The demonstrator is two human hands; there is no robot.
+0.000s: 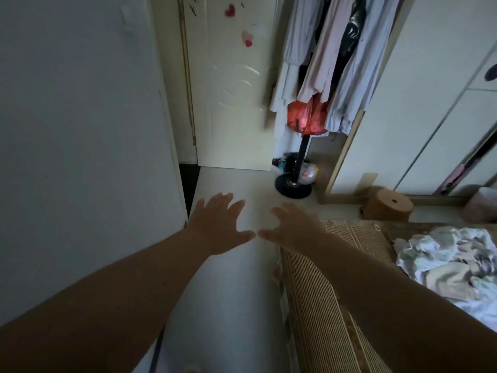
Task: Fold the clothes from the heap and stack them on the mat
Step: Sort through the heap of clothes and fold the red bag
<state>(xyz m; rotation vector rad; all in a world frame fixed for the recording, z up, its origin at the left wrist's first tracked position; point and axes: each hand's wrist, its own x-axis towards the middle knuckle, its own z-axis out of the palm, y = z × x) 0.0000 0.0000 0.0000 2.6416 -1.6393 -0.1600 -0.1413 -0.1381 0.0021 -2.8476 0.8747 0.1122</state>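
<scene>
Both arms are extended forward over the pale floor (231, 278). The left hand (219, 224) is held flat, palm down, with the fingers straight and spread; nothing is grasped. The right hand (293, 227) is likewise released, its fingers spread and slightly bent, and nothing is held in it. The two thumbs are pointed toward each other and are nearly touching.

The woven mat (317, 319) is laid on the floor at the right, and part of it is covered by the right forearm. The heap of clothes (451, 259), white and grey, crumpled and unfolded, is located at the right edge of the view, well apart from both hands. Whether it rests on the mat or just beside it cannot be determined.

Beyond the hands, a white door (231, 90) is seen. To its right, a coat stand (301, 157) is loaded with hanging garments (322, 49) and a red bag (306, 114).
</scene>
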